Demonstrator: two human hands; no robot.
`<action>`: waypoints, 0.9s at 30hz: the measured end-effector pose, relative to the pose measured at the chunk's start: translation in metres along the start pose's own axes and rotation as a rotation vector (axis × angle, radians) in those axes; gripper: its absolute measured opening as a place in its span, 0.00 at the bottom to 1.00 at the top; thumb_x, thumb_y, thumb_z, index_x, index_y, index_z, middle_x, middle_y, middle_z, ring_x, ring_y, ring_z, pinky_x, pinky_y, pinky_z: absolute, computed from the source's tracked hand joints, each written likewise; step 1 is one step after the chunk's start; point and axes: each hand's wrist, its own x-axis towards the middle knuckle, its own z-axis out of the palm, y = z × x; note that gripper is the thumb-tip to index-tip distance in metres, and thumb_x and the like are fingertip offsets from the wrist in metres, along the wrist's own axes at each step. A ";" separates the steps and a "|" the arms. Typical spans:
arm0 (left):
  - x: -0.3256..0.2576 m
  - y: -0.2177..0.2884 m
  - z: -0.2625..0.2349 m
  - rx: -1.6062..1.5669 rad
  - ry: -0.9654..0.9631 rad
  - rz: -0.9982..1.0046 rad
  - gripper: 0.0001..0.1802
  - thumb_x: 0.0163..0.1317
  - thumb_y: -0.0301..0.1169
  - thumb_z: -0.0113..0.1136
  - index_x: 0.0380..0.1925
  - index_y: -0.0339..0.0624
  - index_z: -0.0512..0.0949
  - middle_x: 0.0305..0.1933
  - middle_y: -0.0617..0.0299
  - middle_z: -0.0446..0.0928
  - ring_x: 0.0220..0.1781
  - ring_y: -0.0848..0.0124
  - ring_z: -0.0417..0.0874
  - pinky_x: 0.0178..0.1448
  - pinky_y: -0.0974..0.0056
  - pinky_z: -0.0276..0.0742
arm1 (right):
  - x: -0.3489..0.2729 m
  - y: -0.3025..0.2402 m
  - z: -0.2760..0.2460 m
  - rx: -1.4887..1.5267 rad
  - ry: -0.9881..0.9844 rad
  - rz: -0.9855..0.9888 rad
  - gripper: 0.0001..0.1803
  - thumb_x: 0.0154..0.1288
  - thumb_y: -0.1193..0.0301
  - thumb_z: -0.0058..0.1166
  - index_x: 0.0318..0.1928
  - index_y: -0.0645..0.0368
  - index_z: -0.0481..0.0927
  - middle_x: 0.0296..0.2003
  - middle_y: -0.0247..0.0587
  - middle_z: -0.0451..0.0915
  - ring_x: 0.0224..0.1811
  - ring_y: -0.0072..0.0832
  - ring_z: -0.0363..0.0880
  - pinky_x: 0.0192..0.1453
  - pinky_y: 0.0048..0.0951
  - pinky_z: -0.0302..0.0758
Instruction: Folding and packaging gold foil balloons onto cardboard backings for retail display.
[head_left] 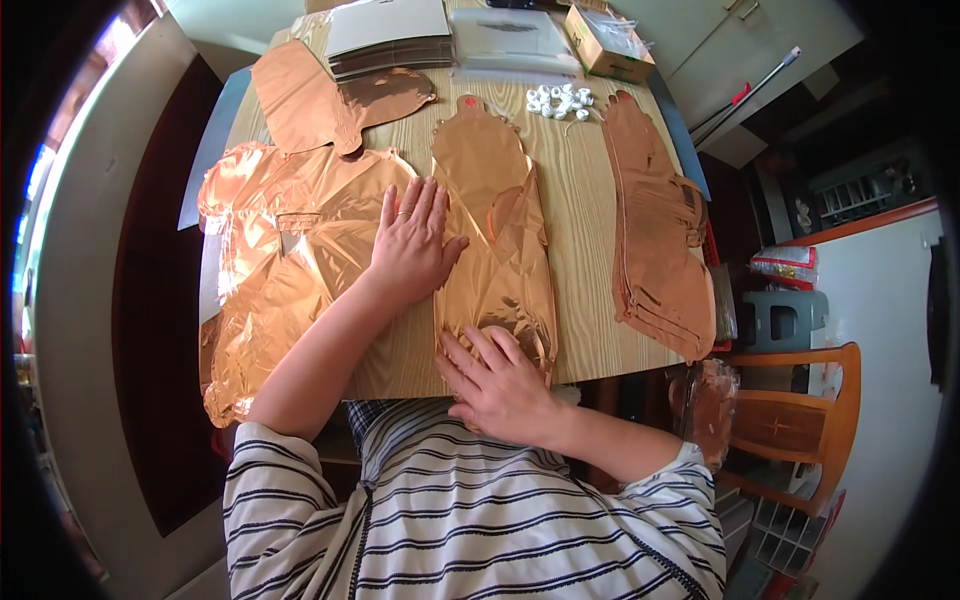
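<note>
A long rose-gold foil balloon (490, 170), flat and folded narrow, lies lengthwise in front of me on the wooden table. My left hand (412, 240) rests on its left edge with fingers stretched out, a ring on one of them. Over the balloon's near end, by the table's front edge, my right hand (500, 385) lies with its fingers spread. To the left, under my left forearm, a larger crinkled foil balloon (300, 250) is spread out. Neither hand grips anything that I can see.
More folded foil pieces lie at the far left (300, 95) and right (655, 230). White ribbon rolls (558, 101) sit near the back, with stacked grey-white sheets (388, 35), clear plastic bags (512, 40) and a cardboard box (610, 45). A wooden chair (800, 420) stands right of the table.
</note>
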 end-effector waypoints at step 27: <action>-0.016 0.026 -0.007 -0.072 -0.015 -0.040 0.42 0.66 0.51 0.59 0.70 0.29 0.66 0.72 0.43 0.65 0.79 0.49 0.61 0.81 0.37 0.47 | 0.048 0.158 -0.001 -0.070 -0.033 0.371 0.41 0.78 0.49 0.41 0.79 0.63 0.53 0.81 0.51 0.49 0.84 0.47 0.41 0.85 0.52 0.34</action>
